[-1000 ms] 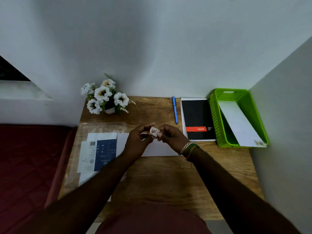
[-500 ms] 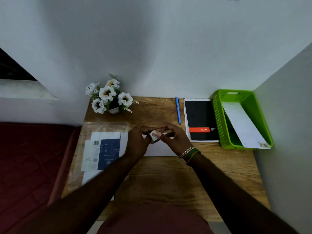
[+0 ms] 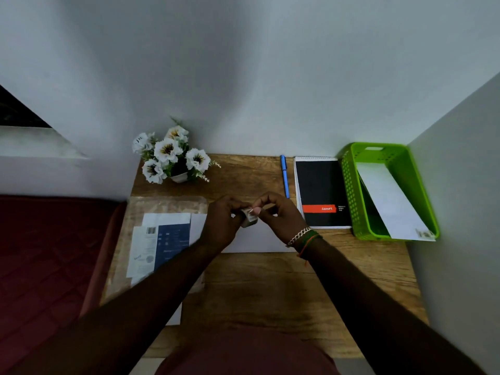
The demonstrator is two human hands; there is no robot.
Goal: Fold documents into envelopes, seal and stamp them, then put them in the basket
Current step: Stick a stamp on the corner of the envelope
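A small stamp (image 3: 249, 218) is pinched between my left hand (image 3: 221, 226) and my right hand (image 3: 281, 216), just above a white envelope (image 3: 254, 240) that lies flat on the wooden desk (image 3: 270, 288). My hands cover much of that envelope. Printed documents (image 3: 162, 239) in blue and white lie on a clear plastic sleeve at the left. At the right stands a green basket (image 3: 349, 190) with one stamped white envelope (image 3: 389, 201) leaning inside it.
A black notepad (image 3: 320, 190) and a blue pen (image 3: 284, 175) lie at the back between my hands and the basket. A pot of white flowers (image 3: 170, 155) stands back left. A wall bounds the right; a dark red mattress (image 3: 48, 253) lies left.
Both hands have sunk slightly toward the envelope with the stamp still between them. The camera has shifted a little, so the desk sits further right in view.
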